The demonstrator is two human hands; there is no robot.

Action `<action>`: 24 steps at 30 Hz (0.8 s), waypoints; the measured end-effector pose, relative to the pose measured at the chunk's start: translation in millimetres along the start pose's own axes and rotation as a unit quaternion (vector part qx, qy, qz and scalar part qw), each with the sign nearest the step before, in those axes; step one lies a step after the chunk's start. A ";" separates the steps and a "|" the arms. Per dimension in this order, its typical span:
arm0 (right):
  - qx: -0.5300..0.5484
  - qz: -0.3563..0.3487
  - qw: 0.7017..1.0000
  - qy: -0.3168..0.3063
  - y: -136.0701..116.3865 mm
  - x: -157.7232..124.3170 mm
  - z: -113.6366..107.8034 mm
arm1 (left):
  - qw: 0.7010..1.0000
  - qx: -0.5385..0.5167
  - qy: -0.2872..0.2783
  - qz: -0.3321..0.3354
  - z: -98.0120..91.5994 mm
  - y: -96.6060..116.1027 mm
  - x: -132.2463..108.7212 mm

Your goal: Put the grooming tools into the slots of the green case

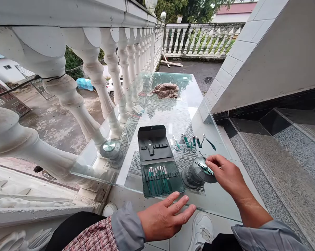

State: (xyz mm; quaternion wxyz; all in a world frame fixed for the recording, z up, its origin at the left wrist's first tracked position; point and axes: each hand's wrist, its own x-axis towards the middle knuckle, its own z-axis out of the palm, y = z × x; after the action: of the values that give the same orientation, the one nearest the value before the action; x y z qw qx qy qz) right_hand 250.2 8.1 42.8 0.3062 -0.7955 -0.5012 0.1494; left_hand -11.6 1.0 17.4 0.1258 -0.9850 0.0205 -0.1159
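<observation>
An open black tool case (pixel 158 161) lies on the glass table (pixel 173 115), its lower half holding several green-handled manicure tools. My right hand (pixel 225 174) pinches a thin metal tool (pixel 205 166) just right of the case. My left hand (pixel 165 218) hovers open below the case's near edge, fingers stretched out, holding nothing. More green-handled tools (pixel 190 142), scissors and clippers among them, lie in a row on the glass beyond my right hand.
A white balustrade (pixel 94 69) runs along the table's left side. A tiled wall (pixel 251 52) and dark granite steps (pixel 277 146) rise on the right. A crumpled cloth (pixel 165 90) and a small card (pixel 138 109) lie farther along the glass.
</observation>
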 end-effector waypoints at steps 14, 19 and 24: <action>0.349 0.024 0.934 -0.064 -38.2 -12.7 19.8 | 1.000 0.002 -0.004 -0.001 1.7 1.9 -0.2; 0.366 0.018 0.924 -0.109 -55.8 -12.3 37.4 | 1.000 0.001 -0.015 0.000 1.3 2.2 0.3; 0.347 0.006 0.927 -0.144 -71.0 -9.3 56.9 | 1.000 0.000 -0.012 0.001 1.2 1.8 0.3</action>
State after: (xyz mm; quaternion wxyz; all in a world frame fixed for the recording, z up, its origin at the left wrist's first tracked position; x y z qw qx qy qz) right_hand 164.9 41.1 43.7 0.4869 -0.6124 -0.4517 0.4288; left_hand -11.0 -0.4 15.8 0.1262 -0.9864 0.0195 -0.1036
